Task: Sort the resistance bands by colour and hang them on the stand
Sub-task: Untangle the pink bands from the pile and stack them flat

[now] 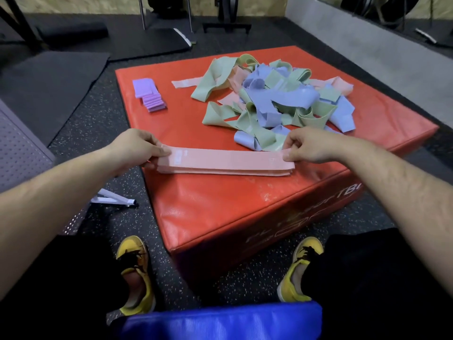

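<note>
From my remote seat I see both hands at work on one thing; the left hand (140, 146) pinches the left end of the pink stack (225, 163), thumb on top and fingers curled under the edge; the right hand (307, 146) pinches the opposite end the same way, its fingertips (288, 156) bent down onto the top band. The stack is a handful of flat pink bands laid one over another, stretched straight between the two grips and resting on the near part of the red padded box (220, 209). Just beyond the right fingers, close to touching them, begins the tangled pile (269, 101) of green, blue and pink bands; it spreads away from the hand toward the far right corner of the box. Well beyond the left fingers, apart from everything else, sits a small purple stack (150, 95) of folded bands; I cannot tell how many it holds. Below the left wrist, on the speckled floor, lies a white folded piece (115, 198). Nearest me, under both forearms, are two yellow shoes (137, 271) and a blue pad (220, 322).
</note>
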Available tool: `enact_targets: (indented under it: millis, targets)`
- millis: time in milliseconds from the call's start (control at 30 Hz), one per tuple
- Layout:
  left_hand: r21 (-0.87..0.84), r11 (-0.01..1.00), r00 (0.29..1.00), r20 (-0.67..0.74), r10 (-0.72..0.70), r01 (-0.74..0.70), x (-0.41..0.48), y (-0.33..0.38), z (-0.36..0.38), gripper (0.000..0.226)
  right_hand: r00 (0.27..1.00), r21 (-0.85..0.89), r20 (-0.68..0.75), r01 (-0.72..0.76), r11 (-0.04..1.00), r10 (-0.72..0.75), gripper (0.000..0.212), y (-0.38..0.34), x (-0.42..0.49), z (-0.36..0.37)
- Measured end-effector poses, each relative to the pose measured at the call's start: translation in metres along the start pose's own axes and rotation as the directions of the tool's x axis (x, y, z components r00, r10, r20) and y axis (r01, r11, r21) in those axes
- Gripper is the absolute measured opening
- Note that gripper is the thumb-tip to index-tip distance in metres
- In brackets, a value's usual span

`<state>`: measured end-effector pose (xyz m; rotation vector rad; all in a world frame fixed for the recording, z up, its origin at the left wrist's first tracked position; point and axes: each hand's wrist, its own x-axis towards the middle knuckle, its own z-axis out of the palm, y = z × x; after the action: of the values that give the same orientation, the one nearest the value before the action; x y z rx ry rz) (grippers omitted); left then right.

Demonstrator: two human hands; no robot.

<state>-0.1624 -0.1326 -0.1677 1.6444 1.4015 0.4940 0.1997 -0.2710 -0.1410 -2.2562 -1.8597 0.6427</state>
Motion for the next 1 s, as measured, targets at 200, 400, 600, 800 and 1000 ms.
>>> enact_targets:
  millis: [200,400,600,800,1000]
  targets:
    - [0.053,0.999,1.0,-0.01,-0.001,0.002,-0.001,-0.013,0.01,0.02,0.999,-0.086,0.018,-0.032,0.996,0.033,0.016,-0.001,0.002,0.012]
    - [0.148,0.986,0.995,-0.061,0.08,-0.07,-0.005,-0.014,0.013,0.026,1.0,-0.098,0.017,-0.011,0.995,0.013,0.016,-0.006,0.0,0.018]
    - [0.336,0.931,0.987,-0.025,0.159,-0.142,-0.008,-0.008,0.011,0.017,1.0,-0.136,0.009,-0.006,0.991,0.007,0.009,-0.006,-0.003,0.015]
    - [0.42,0.887,0.971,-0.048,0.232,-0.191,0.0,0.016,0.014,0.016,0.999,-0.144,-0.015,0.036,0.989,-0.038,0.009,-0.028,0.012,0.004]
    - [0.351,0.875,0.931,-0.023,0.364,-0.334,0.032,0.062,0.044,0.009,0.988,-0.008,-0.111,0.108,0.994,-0.108,0.009,-0.056,0.046,-0.01]
